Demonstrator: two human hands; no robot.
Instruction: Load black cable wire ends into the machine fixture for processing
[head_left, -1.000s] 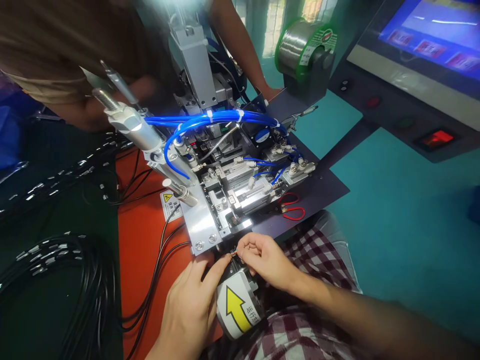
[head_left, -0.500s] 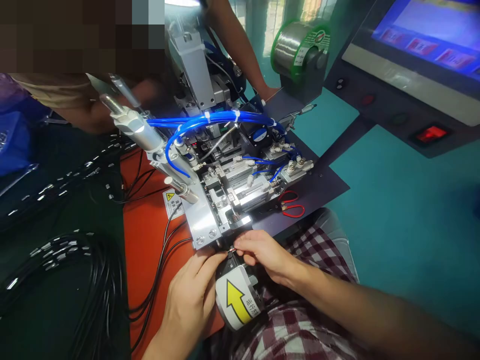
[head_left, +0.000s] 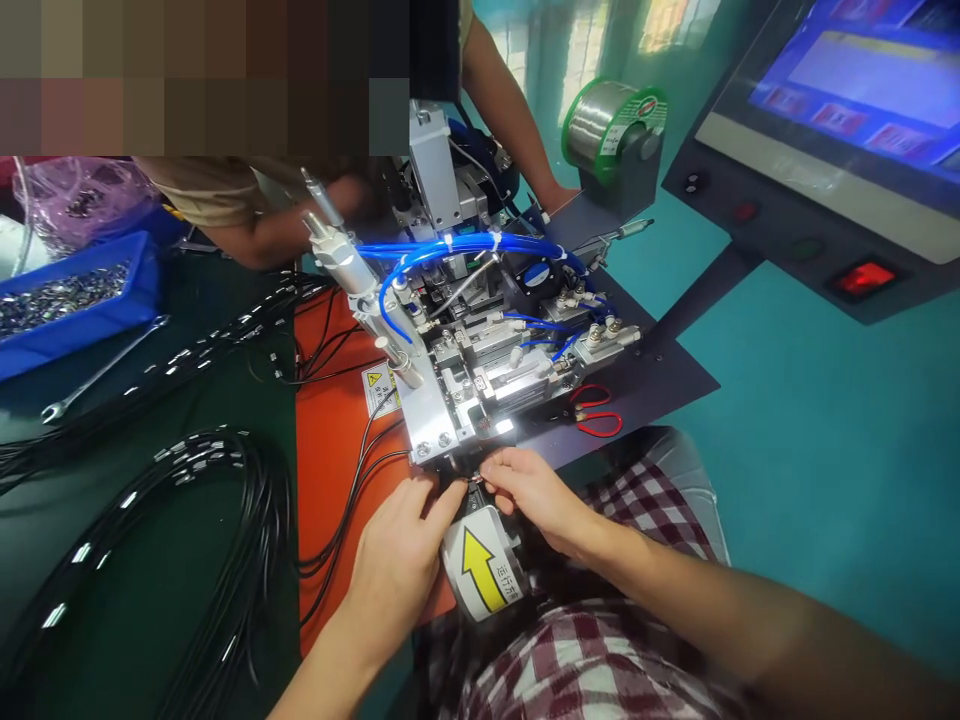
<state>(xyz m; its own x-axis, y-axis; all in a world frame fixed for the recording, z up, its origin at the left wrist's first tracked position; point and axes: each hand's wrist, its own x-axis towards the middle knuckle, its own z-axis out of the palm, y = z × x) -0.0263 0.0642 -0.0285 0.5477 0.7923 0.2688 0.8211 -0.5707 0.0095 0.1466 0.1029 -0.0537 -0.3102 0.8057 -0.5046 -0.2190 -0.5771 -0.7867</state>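
Note:
My left hand (head_left: 401,540) rests against the front of a metal machine (head_left: 499,385) with blue air tubes, its thumb and fingers closed at the machine's near end. From the other side my right hand (head_left: 529,490) meets it, thumb and forefinger pinched together. A tiny shiny piece shows between the fingertips, too small to name. Just below my fingers is a round grey housing (head_left: 491,590) with a yellow arrow label. Thin black cables (head_left: 352,480) run close to my left hand over an orange mat (head_left: 330,500).
Bundled black cables (head_left: 255,540) with shiny ends lie at left, near a wrench (head_left: 105,372) and a blue bin (head_left: 142,290) of small metal parts. Red-handled cutters (head_left: 600,425) lie right of the machine. Behind are a wire spool (head_left: 600,125), a screen (head_left: 847,95) and another person's arm (head_left: 517,120).
My view has shifted left, bringing the blue bin and wrench into sight. Both hands keep the same place at the machine's front, fingertips still together.

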